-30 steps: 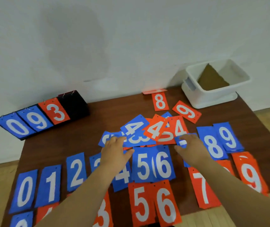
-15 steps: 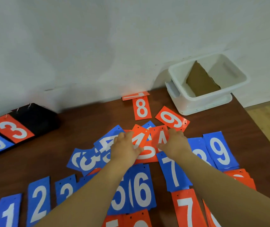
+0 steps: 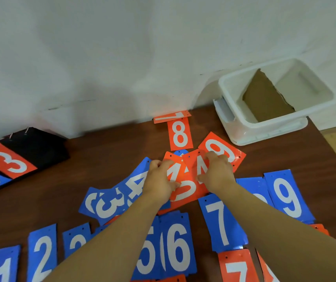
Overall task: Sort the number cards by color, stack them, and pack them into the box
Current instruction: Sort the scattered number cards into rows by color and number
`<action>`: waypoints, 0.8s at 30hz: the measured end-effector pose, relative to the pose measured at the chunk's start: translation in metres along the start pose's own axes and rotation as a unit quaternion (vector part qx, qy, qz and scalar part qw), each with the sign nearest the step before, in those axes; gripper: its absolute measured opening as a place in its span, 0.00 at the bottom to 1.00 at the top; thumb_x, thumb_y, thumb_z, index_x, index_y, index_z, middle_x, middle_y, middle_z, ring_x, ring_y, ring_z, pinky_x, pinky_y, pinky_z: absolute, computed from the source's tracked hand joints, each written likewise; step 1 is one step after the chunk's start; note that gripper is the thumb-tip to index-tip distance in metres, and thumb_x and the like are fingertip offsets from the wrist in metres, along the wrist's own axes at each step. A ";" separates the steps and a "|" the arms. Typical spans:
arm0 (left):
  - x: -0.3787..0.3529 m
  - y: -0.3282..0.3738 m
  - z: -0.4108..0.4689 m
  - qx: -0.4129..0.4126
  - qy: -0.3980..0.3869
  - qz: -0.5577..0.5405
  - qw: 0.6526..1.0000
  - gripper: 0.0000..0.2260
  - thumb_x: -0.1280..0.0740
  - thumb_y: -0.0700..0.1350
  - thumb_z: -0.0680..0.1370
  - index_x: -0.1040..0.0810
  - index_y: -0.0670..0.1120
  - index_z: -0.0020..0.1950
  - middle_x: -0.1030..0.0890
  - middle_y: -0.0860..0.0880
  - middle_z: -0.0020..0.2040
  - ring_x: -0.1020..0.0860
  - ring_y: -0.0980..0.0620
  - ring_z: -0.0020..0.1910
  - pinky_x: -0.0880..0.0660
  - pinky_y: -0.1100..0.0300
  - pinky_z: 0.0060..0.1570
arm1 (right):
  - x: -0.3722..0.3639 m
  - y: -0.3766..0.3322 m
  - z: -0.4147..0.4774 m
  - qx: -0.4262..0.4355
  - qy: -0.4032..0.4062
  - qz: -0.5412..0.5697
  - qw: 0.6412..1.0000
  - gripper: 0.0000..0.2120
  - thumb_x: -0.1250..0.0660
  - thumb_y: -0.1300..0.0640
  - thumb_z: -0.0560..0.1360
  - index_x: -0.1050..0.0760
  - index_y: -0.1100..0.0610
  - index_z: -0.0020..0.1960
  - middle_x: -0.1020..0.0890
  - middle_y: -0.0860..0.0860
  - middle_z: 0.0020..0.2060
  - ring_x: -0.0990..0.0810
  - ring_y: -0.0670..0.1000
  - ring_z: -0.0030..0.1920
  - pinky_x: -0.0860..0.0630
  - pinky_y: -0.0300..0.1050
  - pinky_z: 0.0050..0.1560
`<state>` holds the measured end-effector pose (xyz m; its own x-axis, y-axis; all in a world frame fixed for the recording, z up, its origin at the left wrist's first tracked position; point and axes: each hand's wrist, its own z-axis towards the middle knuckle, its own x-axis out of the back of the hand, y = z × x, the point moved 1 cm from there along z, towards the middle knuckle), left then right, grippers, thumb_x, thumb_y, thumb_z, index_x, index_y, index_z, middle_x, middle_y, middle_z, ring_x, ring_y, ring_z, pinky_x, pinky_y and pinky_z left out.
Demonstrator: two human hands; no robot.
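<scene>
Both hands (image 3: 160, 180) (image 3: 218, 174) palm-down, fingers bent; on red cards (image 3: 189, 161).

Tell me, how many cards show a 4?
3: the blue 4 card beside the left hand; one red 4 card under it; another red 4 card under the right hand. More may hide beneath arms.

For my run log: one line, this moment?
sorting; left hand on red 4; right hand on other red 4; box: no cards
</scene>
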<state>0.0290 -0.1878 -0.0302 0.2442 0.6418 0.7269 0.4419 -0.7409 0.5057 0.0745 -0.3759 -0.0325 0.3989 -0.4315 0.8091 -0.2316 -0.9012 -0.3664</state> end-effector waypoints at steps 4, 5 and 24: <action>0.014 0.005 -0.001 -0.045 0.072 -0.029 0.996 0.18 0.32 0.44 0.81 0.26 0.53 0.71 0.28 0.52 0.68 0.26 0.50 0.67 0.23 0.55 0.62 | 0.006 -0.002 0.013 0.043 0.036 0.002 0.998 0.20 0.26 0.59 0.75 0.25 0.52 0.65 0.23 0.54 0.60 0.22 0.54 0.56 0.20 0.46 0.52; 0.020 0.008 -0.002 -0.048 0.093 -0.045 0.993 0.16 0.33 0.44 0.82 0.25 0.52 0.70 0.26 0.52 0.67 0.25 0.51 0.66 0.23 0.56 0.61 | 0.007 -0.003 0.016 0.046 0.033 0.012 0.998 0.18 0.29 0.63 0.76 0.24 0.53 0.65 0.22 0.54 0.59 0.21 0.54 0.55 0.21 0.45 0.50; 0.079 -0.035 -0.060 -0.021 0.221 -0.187 0.957 0.17 0.34 0.44 0.83 0.27 0.55 0.72 0.28 0.60 0.61 0.25 0.57 0.59 0.26 0.70 0.45 | 0.025 -0.033 -0.013 0.110 0.100 0.127 0.981 0.12 0.32 0.60 0.80 0.24 0.53 0.62 0.19 0.50 0.54 0.21 0.49 0.50 0.26 0.40 0.48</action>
<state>-0.0193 -0.1230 0.0377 -0.3164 0.7247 0.6121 0.3894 -0.4891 0.7805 0.0807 -0.3563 0.0058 0.1665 -0.6470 0.7441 -0.0950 -0.7616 -0.6411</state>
